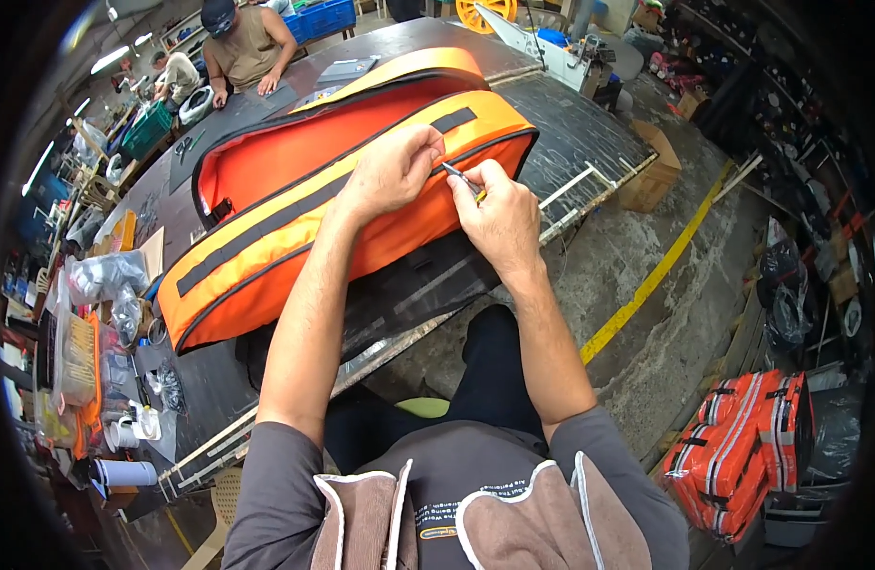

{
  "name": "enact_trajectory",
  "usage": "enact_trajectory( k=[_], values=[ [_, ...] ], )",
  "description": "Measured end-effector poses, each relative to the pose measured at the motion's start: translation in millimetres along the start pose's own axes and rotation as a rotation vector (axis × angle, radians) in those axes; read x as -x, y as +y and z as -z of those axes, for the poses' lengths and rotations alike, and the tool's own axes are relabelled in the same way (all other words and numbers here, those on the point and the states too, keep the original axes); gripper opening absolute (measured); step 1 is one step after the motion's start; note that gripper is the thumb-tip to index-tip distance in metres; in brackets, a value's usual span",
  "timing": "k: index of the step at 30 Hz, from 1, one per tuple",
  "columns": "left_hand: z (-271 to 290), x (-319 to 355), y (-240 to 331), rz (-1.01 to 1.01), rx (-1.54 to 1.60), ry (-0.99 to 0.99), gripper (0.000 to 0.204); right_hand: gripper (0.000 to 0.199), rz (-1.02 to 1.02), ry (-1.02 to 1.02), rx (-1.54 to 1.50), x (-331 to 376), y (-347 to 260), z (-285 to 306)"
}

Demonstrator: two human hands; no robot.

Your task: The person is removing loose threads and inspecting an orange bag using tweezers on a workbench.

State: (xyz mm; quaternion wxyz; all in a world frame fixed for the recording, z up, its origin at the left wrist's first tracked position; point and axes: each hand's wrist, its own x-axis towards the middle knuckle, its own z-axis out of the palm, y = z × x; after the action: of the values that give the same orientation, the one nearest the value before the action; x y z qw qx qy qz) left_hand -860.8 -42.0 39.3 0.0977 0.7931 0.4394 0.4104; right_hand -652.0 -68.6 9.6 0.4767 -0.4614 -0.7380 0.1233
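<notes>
A long orange bag (pixel 295 218) with black trim and black straps lies open on a dark worktable (pixel 428 285). My left hand (pixel 392 171) pinches the bag's front edge near its right end. My right hand (pixel 499 220) sits just to the right of it and holds a small thin metal tool (pixel 461 178) whose tip points at the spot between my left fingers. The bag's lid is folded back toward the far side.
Another person (pixel 240 47) leans on the far end of the table. Clutter of plastic bags, tape rolls and boxes fills the left edge (pixel 100 332). Finished orange bags (pixel 746 446) are stacked on the floor at right. A cardboard box (pixel 651 176) and a yellow floor line (pixel 646 285) lie beyond the table.
</notes>
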Motion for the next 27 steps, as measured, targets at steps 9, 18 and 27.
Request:
enact_trajectory(
  k=[9,18,27],
  values=[
    [-0.4,6.0,2.2,-0.017,-0.016,0.009,0.010,0.029,-0.071,0.062,-0.107,13.7,6.0,-2.7],
    [-2.7,5.2,3.0,-0.087,-0.002,0.049,0.009,0.027,0.045,0.042,-0.035,8.2,1.4,-8.0],
    [7.5,0.0,-0.5,-0.059,-0.043,0.102,0.019,0.042,-0.228,0.188,-0.663,1.6,33.6,-44.6]
  ],
)
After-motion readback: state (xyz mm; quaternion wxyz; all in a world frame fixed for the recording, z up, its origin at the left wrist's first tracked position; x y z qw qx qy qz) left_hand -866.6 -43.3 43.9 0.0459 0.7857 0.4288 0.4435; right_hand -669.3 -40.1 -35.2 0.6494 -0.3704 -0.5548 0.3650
